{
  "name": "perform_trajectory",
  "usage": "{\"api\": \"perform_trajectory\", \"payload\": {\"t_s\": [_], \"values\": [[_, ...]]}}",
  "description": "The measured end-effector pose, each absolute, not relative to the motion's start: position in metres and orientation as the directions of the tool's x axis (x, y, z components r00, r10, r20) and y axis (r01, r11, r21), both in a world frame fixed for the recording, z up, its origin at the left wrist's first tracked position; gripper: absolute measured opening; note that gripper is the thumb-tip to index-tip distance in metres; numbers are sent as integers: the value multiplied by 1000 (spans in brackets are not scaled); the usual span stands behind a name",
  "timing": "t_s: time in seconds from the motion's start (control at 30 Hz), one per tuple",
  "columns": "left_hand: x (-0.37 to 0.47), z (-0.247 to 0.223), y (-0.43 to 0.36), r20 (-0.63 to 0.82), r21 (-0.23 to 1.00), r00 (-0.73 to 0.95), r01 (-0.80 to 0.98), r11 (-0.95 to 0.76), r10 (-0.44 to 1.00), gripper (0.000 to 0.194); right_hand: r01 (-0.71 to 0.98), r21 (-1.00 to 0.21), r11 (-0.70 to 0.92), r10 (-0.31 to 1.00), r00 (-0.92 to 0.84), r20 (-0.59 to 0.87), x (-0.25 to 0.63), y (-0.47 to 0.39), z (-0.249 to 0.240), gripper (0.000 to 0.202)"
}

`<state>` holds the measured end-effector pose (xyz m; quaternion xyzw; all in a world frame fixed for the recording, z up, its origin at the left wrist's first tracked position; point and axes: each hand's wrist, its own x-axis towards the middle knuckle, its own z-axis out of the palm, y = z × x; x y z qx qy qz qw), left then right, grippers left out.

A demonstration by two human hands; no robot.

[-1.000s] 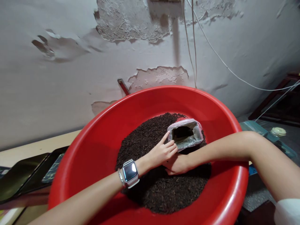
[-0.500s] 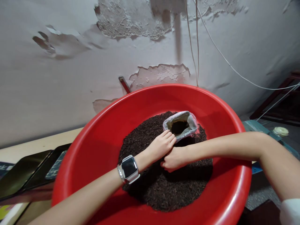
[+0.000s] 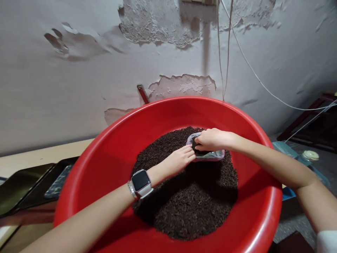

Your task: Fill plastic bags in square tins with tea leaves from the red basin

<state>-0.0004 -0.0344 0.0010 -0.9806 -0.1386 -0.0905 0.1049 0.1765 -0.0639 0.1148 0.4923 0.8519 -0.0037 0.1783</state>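
Note:
A large red plastic tub (image 3: 105,168) holds a broad heap of dark, dry leaves that look like loose tea (image 3: 195,214). On the heap stands a clear plastic bag (image 3: 210,156) with its mouth open upward and dark leaves inside. My left hand (image 3: 180,160), with a smartwatch (image 3: 140,180) on the wrist, pinches the bag's near left rim. Over the mouth, my right hand (image 3: 214,139) reaches in from the right with fingers curled down at the opening. What its fingers hold is hidden.
Behind the tub rises a wall (image 3: 79,88) with peeling plaster and hanging white cords (image 3: 228,52). Dark scoop-like trays (image 3: 26,186) lie at the left on a pale tabletop (image 3: 50,151). A round pale object (image 3: 310,155) sits on something blue-green at the right.
My right hand has risen from the leaves below my left hand to the bag's mouth. The bag's mouth now sits slightly lower, and my left hand still grips its rim.

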Motion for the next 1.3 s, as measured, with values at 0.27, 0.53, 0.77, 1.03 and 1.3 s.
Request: {"api": "perform_trajectory", "payload": {"t_s": [0.27,0.53,0.77,1.03,1.3], "values": [[-1,-1,-31,257,-139,934,288,-947,247,25,791,295,536,844,-509,-167,166,-89,100,29],[-4,0,-29,248,-144,942,268,-953,227,19,824,270,498,864,-445,-235,166,-92,105,27],[-2,13,-39,274,-212,943,252,-944,190,23,902,283,327,939,-276,-206,191,-39,99,37],[13,-29,-105,13,18,963,269,-963,269,50,877,272,397,909,-334,-249,193,-25,86,36],[8,-50,-111,-178,139,888,449,-883,424,55,799,274,535,836,-456,-306,173,-47,83,36]]}}
